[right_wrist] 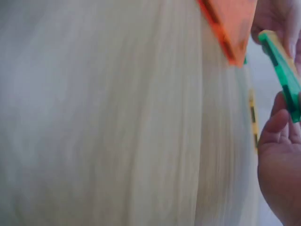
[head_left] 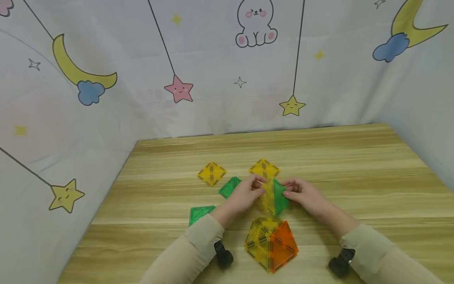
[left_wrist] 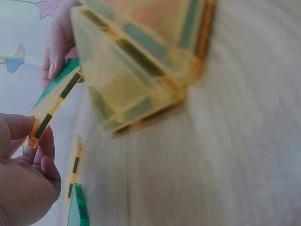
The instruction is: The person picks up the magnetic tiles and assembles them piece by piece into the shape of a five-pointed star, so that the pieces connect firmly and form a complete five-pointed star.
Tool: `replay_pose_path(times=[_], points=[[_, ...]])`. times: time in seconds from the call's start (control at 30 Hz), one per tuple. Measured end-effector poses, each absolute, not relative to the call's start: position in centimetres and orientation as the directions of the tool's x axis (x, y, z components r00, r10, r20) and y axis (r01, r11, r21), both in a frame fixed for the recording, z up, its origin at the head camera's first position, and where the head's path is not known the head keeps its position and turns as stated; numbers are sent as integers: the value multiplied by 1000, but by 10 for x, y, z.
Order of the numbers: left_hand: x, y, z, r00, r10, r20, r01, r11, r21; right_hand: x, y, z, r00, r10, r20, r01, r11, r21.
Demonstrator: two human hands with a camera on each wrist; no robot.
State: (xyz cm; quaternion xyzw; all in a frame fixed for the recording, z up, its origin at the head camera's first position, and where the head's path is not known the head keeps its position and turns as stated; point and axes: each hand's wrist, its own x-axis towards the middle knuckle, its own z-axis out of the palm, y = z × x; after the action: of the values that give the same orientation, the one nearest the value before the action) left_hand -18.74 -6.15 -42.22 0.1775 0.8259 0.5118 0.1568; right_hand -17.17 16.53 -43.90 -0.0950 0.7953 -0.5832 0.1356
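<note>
Raised over the table, a see-through yellow magnetic tile (head_left: 268, 199) and a green magnetic tile (head_left: 280, 198) meet along one edge at an angle. My left hand (head_left: 244, 194) pinches the yellow tile by its outer corner between thumb and fingers, as the left wrist view shows close up. On the other side, my right hand (head_left: 306, 193) pinches the green tile (right_wrist: 282, 75) at its outer corner. Just nearer to me stands a domed shape of yellow tiles (head_left: 258, 236) and orange tiles (head_left: 283, 246), which neither hand touches.
Two yellow diamond shapes of tiles lie farther back, a left one (head_left: 211, 174) and a right one (head_left: 263, 167) just behind the hands. Green tiles (head_left: 229, 187) lie by the left hand, and another green piece (head_left: 200, 213) is partly behind the left forearm. A printed curtain (head_left: 213, 114) borders the wooden table (head_left: 354, 165).
</note>
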Motion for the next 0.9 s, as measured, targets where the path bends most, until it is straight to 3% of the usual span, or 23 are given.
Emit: replay_pose_path(times=[0.23,0.43,0.67,0.9], points=[[-183,-73,-423,-855,500,-138,18,295,955,-160,161,-441,-890,-436,-134,98,103,-990],[-175,-78,-429,-838,526,-148,48,342,939,-155,160,-445,-856,-501,-128,54,160,-986],[-169,-79,-432,-818,561,-126,134,400,907,-153,156,-445,-853,-502,-145,4,271,-963],[-167,-79,-434,-816,560,-141,133,421,897,-154,146,-439,-864,-480,-152,-26,345,-938]])
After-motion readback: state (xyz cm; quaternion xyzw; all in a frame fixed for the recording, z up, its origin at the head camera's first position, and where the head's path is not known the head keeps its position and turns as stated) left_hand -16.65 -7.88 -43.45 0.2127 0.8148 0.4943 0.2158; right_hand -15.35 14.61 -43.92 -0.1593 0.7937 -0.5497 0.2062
